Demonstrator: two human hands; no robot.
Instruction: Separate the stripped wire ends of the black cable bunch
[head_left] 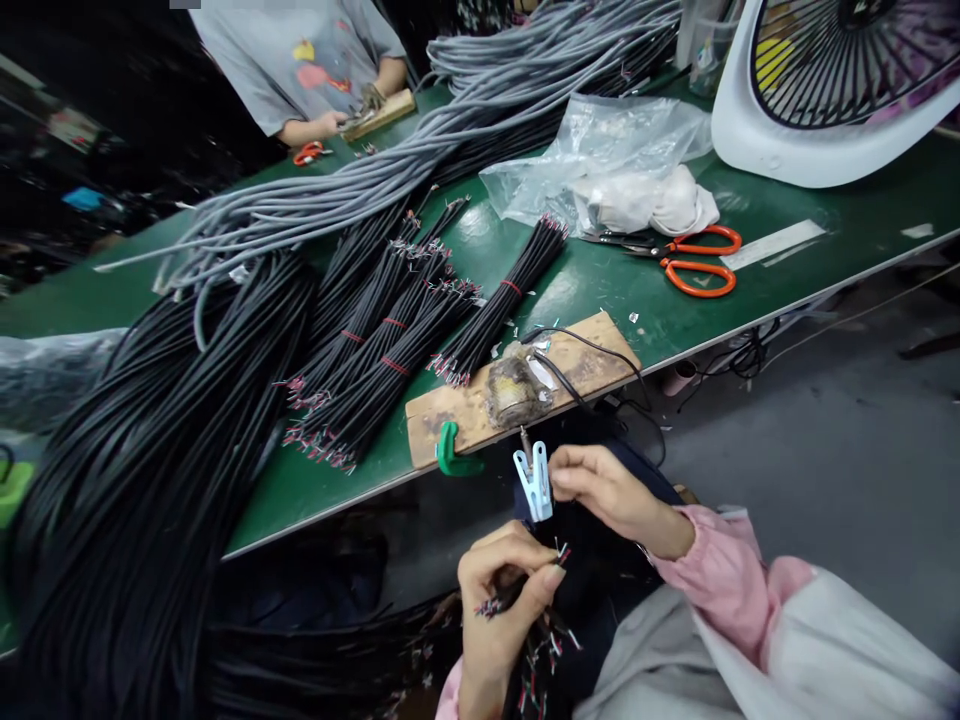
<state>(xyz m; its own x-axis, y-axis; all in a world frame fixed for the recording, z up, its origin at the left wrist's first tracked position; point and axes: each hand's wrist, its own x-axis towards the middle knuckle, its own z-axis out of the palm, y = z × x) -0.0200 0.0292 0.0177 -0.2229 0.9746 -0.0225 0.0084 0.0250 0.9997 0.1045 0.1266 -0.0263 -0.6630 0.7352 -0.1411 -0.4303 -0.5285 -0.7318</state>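
My left hand [499,595] is closed around a few black cables [491,607], whose stripped ends show red and white wires between thumb and forefinger. More cables with bared ends [544,650] hang just below it. My right hand [611,490] is closed in a pinch right beside a light blue clothespin [536,485]; what is between its fingertips, if anything, is too small to make out. The clothespin is at the front edge of a wooden board [442,412], below a metal tip. On that board sits a grimy, yellowish block [517,390] with a black cord.
A green clamp [452,450] grips the board's edge. Banded black cable bundles [390,345] and long grey cables [300,205] cover the green table [795,265]. Orange-handled scissors [701,262], a plastic bag [600,135] and a white fan [795,150] are right. Opposite, a person [307,70] works.
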